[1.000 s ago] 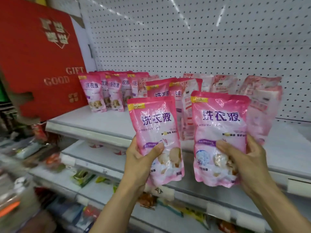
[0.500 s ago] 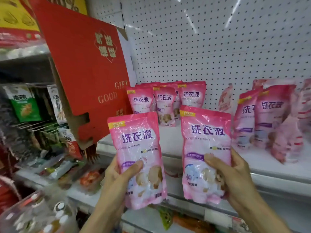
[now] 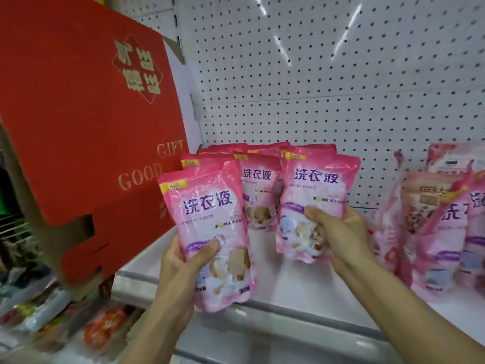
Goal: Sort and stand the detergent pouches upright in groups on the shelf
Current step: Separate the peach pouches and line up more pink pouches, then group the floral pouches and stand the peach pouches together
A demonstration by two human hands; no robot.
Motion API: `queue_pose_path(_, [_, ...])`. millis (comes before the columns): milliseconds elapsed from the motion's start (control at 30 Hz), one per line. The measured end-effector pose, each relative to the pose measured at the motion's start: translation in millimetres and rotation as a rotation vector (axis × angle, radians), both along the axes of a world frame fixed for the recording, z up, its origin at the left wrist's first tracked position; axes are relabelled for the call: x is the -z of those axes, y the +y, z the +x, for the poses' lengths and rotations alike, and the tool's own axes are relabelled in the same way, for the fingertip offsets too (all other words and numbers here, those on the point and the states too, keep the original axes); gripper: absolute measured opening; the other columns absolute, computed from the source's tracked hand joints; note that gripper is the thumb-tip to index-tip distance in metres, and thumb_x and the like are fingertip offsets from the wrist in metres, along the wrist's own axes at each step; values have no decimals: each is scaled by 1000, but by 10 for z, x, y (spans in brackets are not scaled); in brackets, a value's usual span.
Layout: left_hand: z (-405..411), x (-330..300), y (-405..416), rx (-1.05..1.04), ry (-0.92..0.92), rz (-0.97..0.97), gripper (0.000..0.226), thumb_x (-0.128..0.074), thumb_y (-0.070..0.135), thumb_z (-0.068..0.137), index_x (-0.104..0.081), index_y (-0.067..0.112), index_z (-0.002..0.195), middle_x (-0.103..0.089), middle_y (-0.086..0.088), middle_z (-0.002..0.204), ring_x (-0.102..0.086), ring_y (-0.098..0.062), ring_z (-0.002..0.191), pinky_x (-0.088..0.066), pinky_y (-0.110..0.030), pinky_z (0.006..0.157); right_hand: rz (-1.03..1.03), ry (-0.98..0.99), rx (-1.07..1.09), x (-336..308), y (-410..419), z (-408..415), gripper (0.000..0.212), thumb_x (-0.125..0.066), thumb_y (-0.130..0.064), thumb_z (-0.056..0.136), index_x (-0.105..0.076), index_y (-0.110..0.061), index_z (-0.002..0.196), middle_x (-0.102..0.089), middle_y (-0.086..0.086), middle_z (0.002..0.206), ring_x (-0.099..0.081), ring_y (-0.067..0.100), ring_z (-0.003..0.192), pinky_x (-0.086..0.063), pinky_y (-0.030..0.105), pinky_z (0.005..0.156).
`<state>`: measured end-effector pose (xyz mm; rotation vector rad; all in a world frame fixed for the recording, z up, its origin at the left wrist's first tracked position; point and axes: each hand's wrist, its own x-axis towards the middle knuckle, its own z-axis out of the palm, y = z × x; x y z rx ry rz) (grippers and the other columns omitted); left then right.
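Both held pouches have come nearer the shelf's (image 3: 301, 292) back-left corner. Left hand (image 3: 181, 261) grips one pouch (image 3: 207, 227) over the front edge; right hand (image 3: 341, 232) grips another (image 3: 317, 190) beside the standing group (image 3: 258, 185). Placing step: next, probably stand each upright against that group.

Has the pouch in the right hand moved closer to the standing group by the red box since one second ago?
Yes. The pouch in the right hand now overlaps the standing group beside the red box.
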<state>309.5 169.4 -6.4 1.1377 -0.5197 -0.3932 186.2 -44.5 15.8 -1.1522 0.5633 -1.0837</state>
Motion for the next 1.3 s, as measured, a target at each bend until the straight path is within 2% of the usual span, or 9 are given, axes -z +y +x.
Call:
queue_pose_path(233, [412,-41,-383,75,-29,-24,57,-86,8,66,-63,18,117,-75,-12,109,-73,-35,98,-55,-53,87,-141,41,179,1,-422,412,36,-76,5,73,-67,-21,95,-75,3,95,-72,15,76,-59,30,69])
queue_pose_path(400, [697,-18,-558,159,-64,19,56,-80,1,68,-62,19,118,-75,-10,111,-72,-33,101,-54,-54,91,-58,206,142,113,-597,508,41,-77,9,69,-62,-21,92,-73,4,94,-71,28,83,-59,51,73])
queue_pose_path(667, [859,3,-784,234,-101,64,56,-76,-3,68,-62,13,120,-76,-10,109,-72,-32,100,-57,-48,88,-47,217,125,63,-745,647,42,-76,12,68,-64,-12,100,-73,13,102,-72,25,77,-60,33,60])
queue_pose_path(767, [887,20,-867,249,-119,98,52,-76,-6,72,-62,13,118,-77,-8,107,-73,-30,99,-57,-47,90,-82,246,263,80,-644,604,64,-79,5,68,-51,-11,124,-66,10,119,-67,27,101,-56,43,87])
queue_pose_path(867, [897,76,-917,275,-114,136,58,-84,2,66,-63,14,119,-76,-8,108,-73,-29,100,-55,-52,93,-258,291,507,159,-103,489,79,-81,-12,75,-34,-21,139,-46,1,134,-49,17,121,-42,22,95])
queue_pose_path(967, [918,83,-923,323,-157,147,63,-83,13,64,-61,17,124,-75,-6,112,-72,-28,104,-55,-53,94,-367,323,138,170,377,553,86,-85,-14,69,-35,-31,136,-50,-14,125,-54,1,111,-43,2,77])
queue_pose_path(1067, [898,75,-880,332,-261,157,57,-84,11,74,-59,23,124,-75,1,114,-71,-21,105,-58,-46,90,-343,387,-291,216,352,760,81,-84,2,66,-45,-19,134,-68,-8,117,-67,4,101,-53,11,73])
queue_pose_path(1233, [1124,-50,-713,-264,-339,67,66,-87,42,61,-49,27,113,-58,5,112,-60,-5,98,-51,-21,81,-374,462,-293,264,319,851,53,-86,0,63,-67,-11,111,-77,-8,93,-74,8,85,-55,16,68])
queue_pose_path(1300, [1337,-90,-725,-287,-296,87,73,-87,31,68,-43,23,125,-48,3,125,-56,5,99,-49,-12,78,-346,460,-193,290,286,838,48,-86,-1,63,-69,-15,106,-78,-8,89,-73,2,80,-53,12,64])
